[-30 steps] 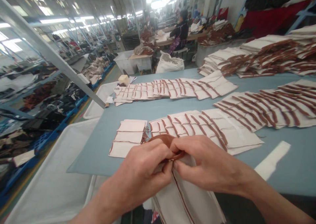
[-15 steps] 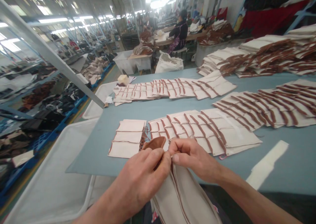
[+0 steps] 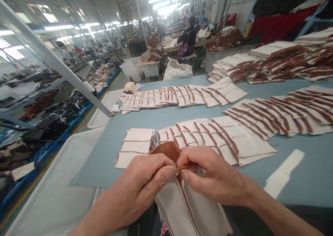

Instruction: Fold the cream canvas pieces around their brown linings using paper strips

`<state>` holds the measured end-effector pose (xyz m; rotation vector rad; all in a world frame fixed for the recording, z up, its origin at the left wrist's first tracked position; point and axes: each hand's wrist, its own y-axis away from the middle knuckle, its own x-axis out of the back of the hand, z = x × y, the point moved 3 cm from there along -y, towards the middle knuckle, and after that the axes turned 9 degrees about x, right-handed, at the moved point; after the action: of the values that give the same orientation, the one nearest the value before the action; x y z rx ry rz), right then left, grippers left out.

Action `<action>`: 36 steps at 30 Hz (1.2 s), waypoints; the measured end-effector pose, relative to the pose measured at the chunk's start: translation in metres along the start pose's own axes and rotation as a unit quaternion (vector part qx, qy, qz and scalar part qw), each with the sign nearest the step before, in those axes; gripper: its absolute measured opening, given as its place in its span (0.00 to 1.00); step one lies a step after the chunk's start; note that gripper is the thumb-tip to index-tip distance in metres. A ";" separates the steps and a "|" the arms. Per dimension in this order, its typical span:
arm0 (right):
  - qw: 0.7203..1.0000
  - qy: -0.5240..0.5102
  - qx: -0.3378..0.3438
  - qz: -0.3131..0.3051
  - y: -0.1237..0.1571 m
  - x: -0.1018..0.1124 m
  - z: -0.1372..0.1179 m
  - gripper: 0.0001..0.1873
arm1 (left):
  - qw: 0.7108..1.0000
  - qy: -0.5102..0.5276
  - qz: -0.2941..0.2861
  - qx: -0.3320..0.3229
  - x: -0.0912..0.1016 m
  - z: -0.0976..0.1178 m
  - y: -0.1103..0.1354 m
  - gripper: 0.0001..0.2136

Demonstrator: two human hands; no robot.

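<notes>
Both hands pinch the upper edge of a sewn piece with cream panels, brown seams and a brown inner face. My left hand grips the edge on the left of the middle seam, thumb pressed against the fingers. On the other side of that seam, my right hand is closed on the same edge. The fingertips of the two hands nearly meet at the seam's top. Below them the piece hangs down in front of the table edge, toward my lap.
A blue-grey table carries a small cream stack, overlapping rows of cream pieces and larger piles. A pale strip lies at right. White bins stand left by a metal post. A person sits farther back.
The hands have moved slightly lower and the right hand a little outward. The brown face at the piece's top edge has been folded further open.
</notes>
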<state>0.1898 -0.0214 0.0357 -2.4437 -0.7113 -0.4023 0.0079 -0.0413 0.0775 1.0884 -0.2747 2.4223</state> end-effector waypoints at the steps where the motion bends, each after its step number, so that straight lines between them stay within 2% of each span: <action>1: 0.999 0.029 0.022 0.003 0.000 0.001 -0.003 0.05 | 1.000 -0.003 -0.009 0.004 0.003 0.001 -0.003 0.12; 6: 0.993 0.096 0.063 -0.026 0.003 0.000 -0.016 0.07 | 0.996 0.064 -0.061 0.000 0.005 0.001 -0.016 0.15; 9: 0.990 0.124 0.044 -0.047 0.001 0.001 -0.022 0.08 | 0.992 0.092 -0.083 0.000 0.002 -0.002 -0.015 0.17; 12: 0.987 0.149 0.012 -0.066 -0.002 0.008 -0.018 0.06 | 0.995 0.055 -0.085 -0.006 0.001 -0.006 -0.008 0.16; 16: 0.982 0.158 -0.053 -0.089 -0.003 0.027 0.008 0.10 | 0.995 -0.078 -0.019 -0.057 0.005 -0.018 0.004 0.13; 19: 0.992 0.047 -0.077 -0.092 0.000 0.034 0.018 0.10 | 0.980 -0.154 0.052 -0.115 0.008 -0.036 0.011 0.13; 21: 0.994 -0.013 -0.076 -0.081 0.000 0.033 0.013 0.10 | 0.973 -0.163 0.088 -0.136 0.010 -0.050 0.014 0.15; 23: 0.995 -0.033 -0.063 -0.071 -0.002 0.028 0.001 0.09 | 0.979 -0.128 0.092 -0.132 0.012 -0.061 0.014 0.16; 25: 0.996 -0.040 -0.037 -0.065 -0.006 0.023 -0.012 0.10 | 0.989 -0.064 0.067 -0.112 0.014 -0.065 0.013 0.19; 29: 0.995 -0.064 -0.001 -0.071 -0.020 0.017 -0.024 0.12 | 0.992 0.024 0.034 -0.117 0.016 -0.044 0.008 0.29; 32: 0.994 -0.068 0.002 -0.085 -0.026 0.013 -0.022 0.12 | 0.988 0.079 0.018 -0.131 0.013 -0.025 0.003 0.25; 36: 0.995 -0.046 -0.001 -0.091 -0.023 0.009 -0.020 0.13 | 0.978 0.181 -0.031 -0.104 0.006 -0.020 -0.003 0.18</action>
<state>0.1814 -0.0129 0.0650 -2.4196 -0.9785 -0.3616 -0.0074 -0.0294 0.0689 0.5451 -0.3571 2.4143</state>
